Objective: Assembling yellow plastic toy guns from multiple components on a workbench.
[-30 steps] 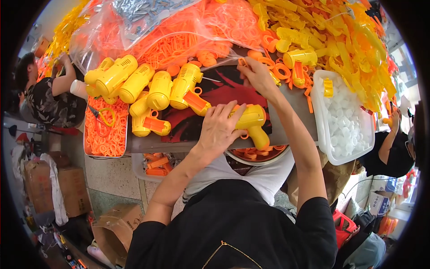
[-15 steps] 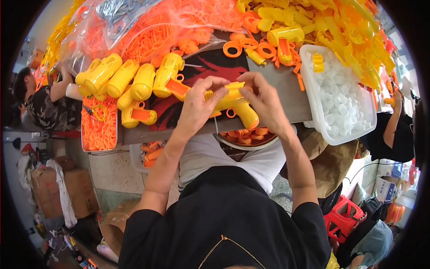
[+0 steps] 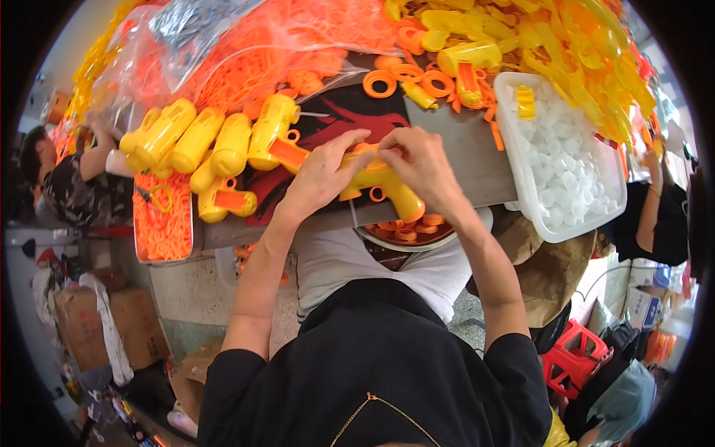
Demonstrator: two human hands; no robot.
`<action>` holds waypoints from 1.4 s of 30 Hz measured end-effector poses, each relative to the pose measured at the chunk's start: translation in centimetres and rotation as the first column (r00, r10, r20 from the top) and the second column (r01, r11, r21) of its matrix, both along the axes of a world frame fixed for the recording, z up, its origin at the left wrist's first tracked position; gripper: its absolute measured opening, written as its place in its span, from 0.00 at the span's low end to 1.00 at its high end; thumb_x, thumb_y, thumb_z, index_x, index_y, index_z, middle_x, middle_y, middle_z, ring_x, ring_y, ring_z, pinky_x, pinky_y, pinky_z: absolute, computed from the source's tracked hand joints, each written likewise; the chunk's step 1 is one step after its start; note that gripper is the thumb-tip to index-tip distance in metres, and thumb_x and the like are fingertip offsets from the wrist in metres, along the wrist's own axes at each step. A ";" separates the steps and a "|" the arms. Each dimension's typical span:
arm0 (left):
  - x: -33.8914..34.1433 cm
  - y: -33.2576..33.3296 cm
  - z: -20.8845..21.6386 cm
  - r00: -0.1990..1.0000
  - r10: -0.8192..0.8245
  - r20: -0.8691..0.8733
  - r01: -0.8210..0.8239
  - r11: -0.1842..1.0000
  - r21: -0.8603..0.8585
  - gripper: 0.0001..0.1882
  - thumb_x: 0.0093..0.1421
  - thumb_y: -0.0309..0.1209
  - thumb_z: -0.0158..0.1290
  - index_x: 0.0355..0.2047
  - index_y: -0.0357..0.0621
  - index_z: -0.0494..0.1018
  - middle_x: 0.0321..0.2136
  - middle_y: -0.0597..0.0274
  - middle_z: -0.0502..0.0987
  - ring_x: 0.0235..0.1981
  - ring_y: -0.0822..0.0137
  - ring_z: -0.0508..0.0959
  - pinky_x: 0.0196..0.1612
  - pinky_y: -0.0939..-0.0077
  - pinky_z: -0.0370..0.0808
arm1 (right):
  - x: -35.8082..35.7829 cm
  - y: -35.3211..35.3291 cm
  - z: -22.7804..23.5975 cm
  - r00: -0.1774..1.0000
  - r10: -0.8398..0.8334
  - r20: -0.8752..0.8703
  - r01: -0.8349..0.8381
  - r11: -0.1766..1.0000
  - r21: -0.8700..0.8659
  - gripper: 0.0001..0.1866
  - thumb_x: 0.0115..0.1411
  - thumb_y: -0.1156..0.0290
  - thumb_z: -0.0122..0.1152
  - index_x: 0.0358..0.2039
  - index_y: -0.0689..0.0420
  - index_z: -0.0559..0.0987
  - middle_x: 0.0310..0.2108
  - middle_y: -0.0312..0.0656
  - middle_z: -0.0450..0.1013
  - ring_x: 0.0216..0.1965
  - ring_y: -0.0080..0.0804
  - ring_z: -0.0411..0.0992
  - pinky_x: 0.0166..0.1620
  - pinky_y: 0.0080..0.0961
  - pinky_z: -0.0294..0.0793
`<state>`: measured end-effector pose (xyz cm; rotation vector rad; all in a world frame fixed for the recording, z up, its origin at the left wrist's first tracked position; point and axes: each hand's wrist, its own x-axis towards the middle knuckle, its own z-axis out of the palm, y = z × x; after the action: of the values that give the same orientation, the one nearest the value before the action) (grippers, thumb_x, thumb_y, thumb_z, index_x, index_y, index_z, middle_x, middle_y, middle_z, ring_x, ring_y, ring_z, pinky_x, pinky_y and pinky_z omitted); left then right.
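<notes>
1. Fingers of the left hand (image 3: 322, 177) gripped a yellow toy-gun body (image 3: 402, 200) over the surface's (image 3: 480, 175) near edge; the right hand's (image 3: 428, 170) bunched atop it, their hold indiscernible.
2. Below, a half-hidden basin (image 3: 406, 248) held orange parts (image 3: 408, 232).
3. Rightward, a tub (image 3: 509, 149) contained white caps (image 3: 566, 182); leftward, a tray (image 3: 192, 238), orange rings (image 3: 165, 229).

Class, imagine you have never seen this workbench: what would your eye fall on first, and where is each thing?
First, the yellow gun-shaped body at the centre, where the left hand and right hand meet over it. Then the heap of yellow parts at the upper right and the orange parts under clear plastic at the top. Below the yellow heap, a pale tub holds white caps.
</notes>
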<state>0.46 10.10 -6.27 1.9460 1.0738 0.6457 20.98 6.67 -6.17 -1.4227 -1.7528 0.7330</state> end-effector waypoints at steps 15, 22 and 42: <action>-0.1 -0.4 -0.3 0.997 0.047 -0.054 -0.046 0.999 0.013 0.25 0.61 0.41 0.63 0.54 0.41 0.75 0.45 0.54 0.78 0.47 0.62 0.79 0.53 0.70 0.73 | 5.6 1.7 -3.8 0.878 -0.479 0.016 0.450 0.835 0.317 0.27 0.60 0.72 0.65 0.58 0.63 0.68 0.59 0.57 0.61 0.62 0.55 0.59 0.65 0.43 0.60; 0.7 -0.8 -1.1 0.997 0.075 -0.015 -0.071 0.982 0.172 0.26 0.60 0.47 0.61 0.50 0.39 0.76 0.40 0.52 0.79 0.42 0.53 0.79 0.46 0.63 0.75 | 8.2 8.2 -5.2 0.750 -0.595 0.289 0.498 0.795 0.345 0.27 0.59 0.71 0.66 0.57 0.64 0.70 0.60 0.59 0.63 0.59 0.57 0.64 0.61 0.43 0.67; -6.7 4.1 4.2 0.880 0.427 0.208 -0.444 0.585 0.679 0.07 0.56 0.28 0.63 0.35 0.41 0.80 0.34 0.55 0.82 0.38 0.52 0.80 0.43 0.61 0.77 | 6.5 4.4 -5.5 0.932 -0.350 0.090 0.266 0.833 0.486 0.12 0.62 0.85 0.56 0.45 0.62 0.80 0.46 0.47 0.76 0.49 0.44 0.74 0.53 0.34 0.73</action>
<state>-6.21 14.25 -2.11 2.2976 1.4534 1.5590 27.44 11.03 -11.66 -1.4063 -1.6236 -0.0020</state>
